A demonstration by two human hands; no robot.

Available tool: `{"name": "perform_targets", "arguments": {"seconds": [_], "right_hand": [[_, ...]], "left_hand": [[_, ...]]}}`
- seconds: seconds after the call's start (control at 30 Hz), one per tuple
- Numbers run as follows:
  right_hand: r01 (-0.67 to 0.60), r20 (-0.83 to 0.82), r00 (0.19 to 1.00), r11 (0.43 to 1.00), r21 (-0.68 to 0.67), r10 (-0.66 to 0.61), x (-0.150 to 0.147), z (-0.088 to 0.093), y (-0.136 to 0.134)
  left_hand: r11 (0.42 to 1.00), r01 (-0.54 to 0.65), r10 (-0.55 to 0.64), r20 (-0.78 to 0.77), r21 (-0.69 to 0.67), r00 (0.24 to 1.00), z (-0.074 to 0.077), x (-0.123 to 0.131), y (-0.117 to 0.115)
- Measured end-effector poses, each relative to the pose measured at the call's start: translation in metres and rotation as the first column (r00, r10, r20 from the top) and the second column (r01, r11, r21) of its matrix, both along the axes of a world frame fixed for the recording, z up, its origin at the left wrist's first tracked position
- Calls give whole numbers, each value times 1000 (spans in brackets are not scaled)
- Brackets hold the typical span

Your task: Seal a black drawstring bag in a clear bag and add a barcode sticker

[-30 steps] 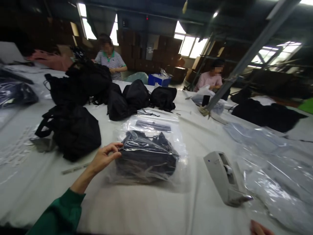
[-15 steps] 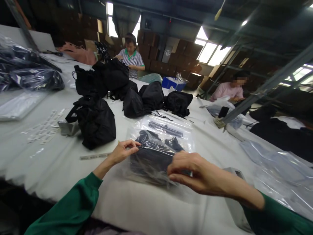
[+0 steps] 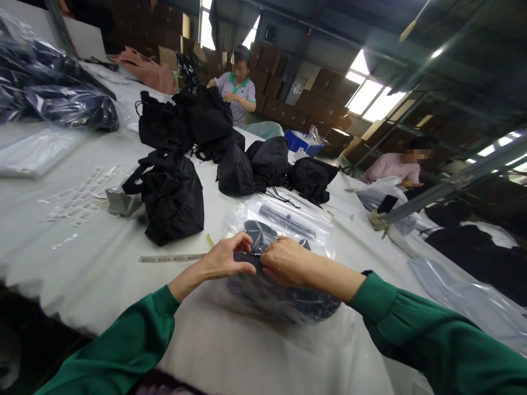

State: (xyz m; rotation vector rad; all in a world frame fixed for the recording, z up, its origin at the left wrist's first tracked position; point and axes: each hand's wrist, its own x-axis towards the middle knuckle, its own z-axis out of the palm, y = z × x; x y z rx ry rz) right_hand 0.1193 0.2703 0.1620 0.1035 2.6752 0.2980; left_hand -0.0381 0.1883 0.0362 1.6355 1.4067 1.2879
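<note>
A clear plastic bag (image 3: 321, 219) with a printed panel lies in front of me, a dark folded fabric item (image 3: 284, 302) inside it. My left hand (image 3: 226, 258) is at the bag's left side, thumb and fingers apart around a dark edge; a firm grip does not show. Close beside it, my right hand (image 3: 286, 262) is closed on the plastic bag near its middle, its fingertips partly hidden. A strip of printed labels (image 3: 171, 258) lies left of my left hand, and a small yellow piece (image 3: 210, 240) shows just behind it.
A black bag with handles (image 3: 175, 197) stands left, with several black drawstring bags (image 3: 269, 162) behind. Small white labels (image 3: 84, 197) and clear plastic bags (image 3: 37, 151) lie at left. More clear plastic (image 3: 465, 291) lies right. Two people (image 3: 239, 90) are across the table.
My right hand has moved left and away from me, closing on the bag beside my left hand. My left thumb and fingers have spread wider. The view has shifted slightly.
</note>
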Motion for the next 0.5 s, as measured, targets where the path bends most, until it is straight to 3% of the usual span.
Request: {"name": "perform_targets", "arguments": {"seconds": [0.13,0.3,0.5], "right_hand": [[12,5,1000,1000,13,-12,-1,-4,3],[-25,1,1000,999,-24,25,1,-3,10],[-75,11,997,978,-193,79,6,7,27]], "left_hand": [[998,-55,61,-233,32,971,1,13,10],[997,-82,83,-206,11,975,-3,20,16],[998,-53,49,-199,-18,979,0,17,18]]}}
